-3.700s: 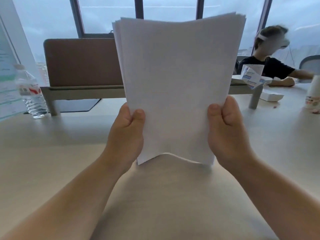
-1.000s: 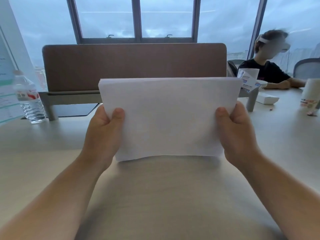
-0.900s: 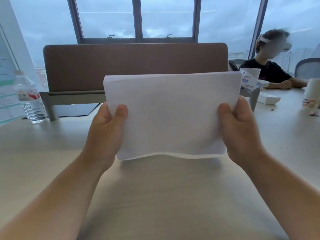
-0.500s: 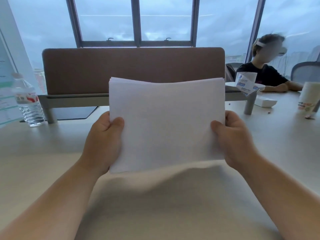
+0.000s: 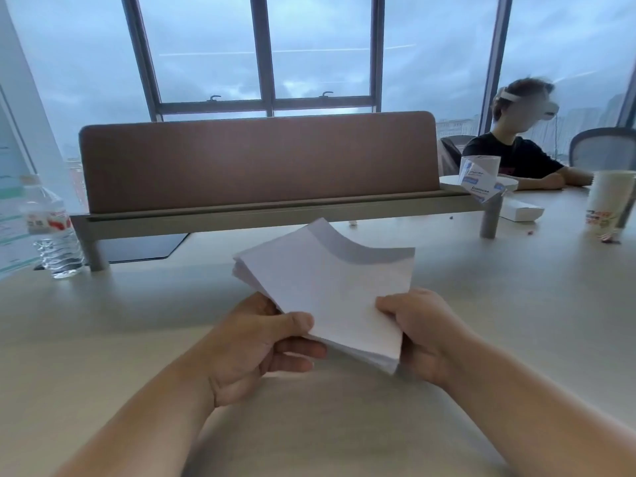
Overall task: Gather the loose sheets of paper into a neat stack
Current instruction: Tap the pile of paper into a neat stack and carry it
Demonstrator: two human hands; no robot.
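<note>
While tilted flat, stack (image 5: 330,297) | between both hands | left (image 5: 254,342), right (image 5: 423,332) gripping.

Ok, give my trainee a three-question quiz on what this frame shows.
1. True or false: both hands hold the paper stack above the table.
2. Which thing stands at the table's far left? A) paper cup B) water bottle C) white box
3. Fill in: the stack's far edge curls ____.

Key:
1. True. The left hand pinches the near left corner and the right hand grips the near right side.
2. B. The water bottle is at far left; the paper cup and white box are at right.
3. Upward.
</note>
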